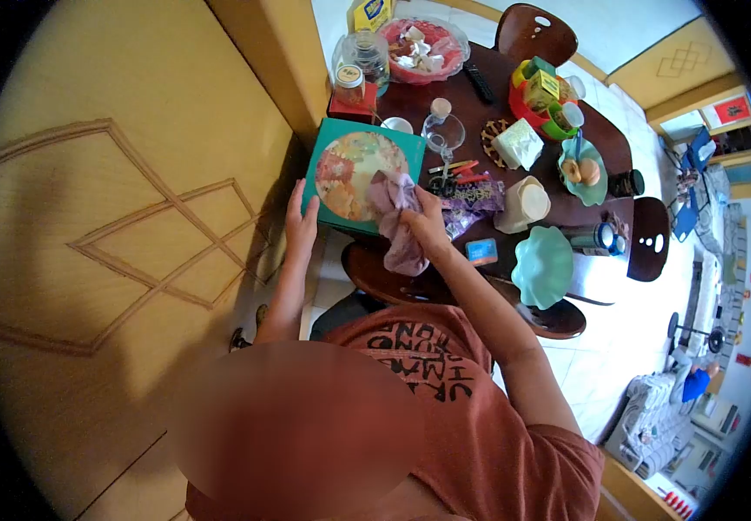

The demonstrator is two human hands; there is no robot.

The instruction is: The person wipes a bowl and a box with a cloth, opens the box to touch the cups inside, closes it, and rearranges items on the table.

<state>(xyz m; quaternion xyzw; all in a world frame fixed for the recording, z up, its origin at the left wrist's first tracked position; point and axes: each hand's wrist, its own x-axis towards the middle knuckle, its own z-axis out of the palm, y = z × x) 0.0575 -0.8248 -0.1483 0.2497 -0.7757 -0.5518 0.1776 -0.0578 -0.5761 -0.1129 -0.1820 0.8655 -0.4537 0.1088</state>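
A green box (316, 149) with a round floral picture on its top sits at the near left corner of the dark table. Against the box's left edge rests my left hand (303, 214), its fingers apart, with nothing held in the palm that I can see. My right hand (426, 222) is closed on a pinkish-purple cloth (404, 252), whose upper part lies over the lower right of the box top while the rest hangs past the box's edge.
On the dark table (488, 104) stand a red fruit bowl (449, 62), jars (349, 80), a glass teapot (443, 132), purple packets (478, 196), a white container (527, 205) and a scalloped green bowl (542, 267). Chairs (536, 35) surround it. A wooden door (132, 174) is at left.
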